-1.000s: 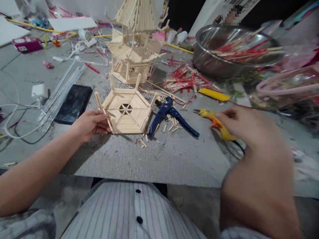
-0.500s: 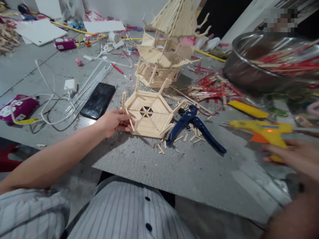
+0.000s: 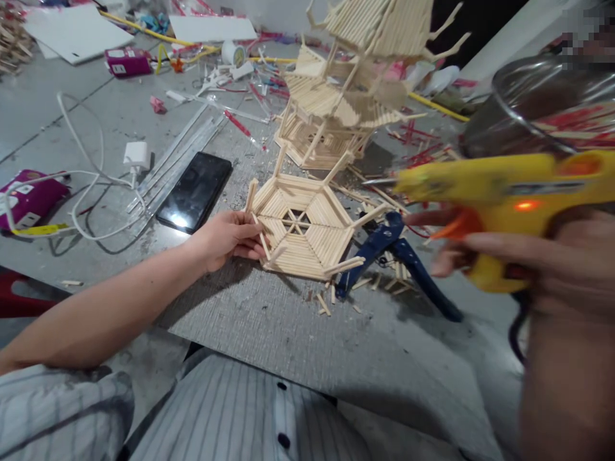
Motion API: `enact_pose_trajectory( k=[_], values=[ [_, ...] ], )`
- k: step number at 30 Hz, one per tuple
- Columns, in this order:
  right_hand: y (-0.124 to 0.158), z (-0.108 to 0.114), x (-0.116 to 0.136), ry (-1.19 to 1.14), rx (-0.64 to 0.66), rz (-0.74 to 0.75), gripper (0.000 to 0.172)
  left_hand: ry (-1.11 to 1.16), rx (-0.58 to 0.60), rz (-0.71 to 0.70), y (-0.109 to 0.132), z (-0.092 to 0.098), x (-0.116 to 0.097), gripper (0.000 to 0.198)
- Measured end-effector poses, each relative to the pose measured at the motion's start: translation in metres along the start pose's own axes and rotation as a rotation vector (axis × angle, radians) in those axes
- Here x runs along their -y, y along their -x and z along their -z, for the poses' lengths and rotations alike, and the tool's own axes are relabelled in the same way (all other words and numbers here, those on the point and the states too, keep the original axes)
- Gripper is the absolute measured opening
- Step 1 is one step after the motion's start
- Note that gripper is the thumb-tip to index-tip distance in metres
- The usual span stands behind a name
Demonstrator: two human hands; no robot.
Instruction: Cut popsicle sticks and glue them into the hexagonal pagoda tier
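Note:
My left hand (image 3: pixel 235 238) pinches the left edge of a hexagonal wooden stick frame (image 3: pixel 307 253), which has short posts standing up around its rim and a spoked opening in the middle. In my right hand (image 3: pixel 504 256) is a yellow glue gun (image 3: pixel 480 186), its indicator glowing orange and its nozzle pointing left, above the table. Fingers wrap the handle near the orange trigger; this hand is partly blurred. Blue-handled cutters (image 3: pixel 379 246) lie beside the frame's right edge. Behind the frame stands a tiered pagoda model (image 3: pixel 346 96) made of similar sticks.
A black phone (image 3: pixel 195 192) and a white charger (image 3: pixel 137 153) with its cable lie to the left. Purple power strips (image 3: pixel 36 198) rest farther left. A metal pot (image 3: pixel 509 102) holding red-and-wood sticks stands at the back right. Stick offcuts (image 3: pixel 323 304) are scattered near the front.
My right hand has brought the glue gun up and leftward, closer to the frame and the camera. The left hand keeps its grip, and the frame looks slightly tilted. The view has shifted.

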State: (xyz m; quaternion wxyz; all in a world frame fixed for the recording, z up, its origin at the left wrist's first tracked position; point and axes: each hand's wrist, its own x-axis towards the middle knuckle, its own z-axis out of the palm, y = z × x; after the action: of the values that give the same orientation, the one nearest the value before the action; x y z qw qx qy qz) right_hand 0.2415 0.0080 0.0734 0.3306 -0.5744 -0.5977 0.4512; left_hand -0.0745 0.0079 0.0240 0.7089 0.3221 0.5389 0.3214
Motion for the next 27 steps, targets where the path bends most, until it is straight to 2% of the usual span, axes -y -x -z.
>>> enact_pose_trajectory(
  k=[2,5,9,14,19,27],
  values=[
    [-0.009,-0.03,0.018,-0.046,0.1,0.012,0.027,-0.016,-0.002,0.008,0.0,0.0,-0.001,0.02],
    [-0.023,-0.052,0.022,-0.103,0.178,0.053,0.021,-0.036,-0.005,0.01,0.0,0.0,-0.002,0.019],
    [-0.034,-0.061,0.011,-0.194,0.215,0.082,0.024,-0.029,-0.024,-0.002,0.002,-0.001,-0.003,0.019],
    [-0.033,-0.072,0.005,-0.053,0.327,-0.009,0.022,0.004,-0.056,-0.011,0.004,-0.003,-0.003,0.019],
    [-0.031,-0.08,-0.004,-0.05,0.291,0.011,0.021,0.029,-0.071,-0.029,0.002,-0.004,0.001,0.019],
    [-0.03,-0.088,-0.011,-0.123,0.311,-0.063,0.025,0.013,-0.062,-0.018,0.005,-0.004,-0.001,0.019]
  ],
)
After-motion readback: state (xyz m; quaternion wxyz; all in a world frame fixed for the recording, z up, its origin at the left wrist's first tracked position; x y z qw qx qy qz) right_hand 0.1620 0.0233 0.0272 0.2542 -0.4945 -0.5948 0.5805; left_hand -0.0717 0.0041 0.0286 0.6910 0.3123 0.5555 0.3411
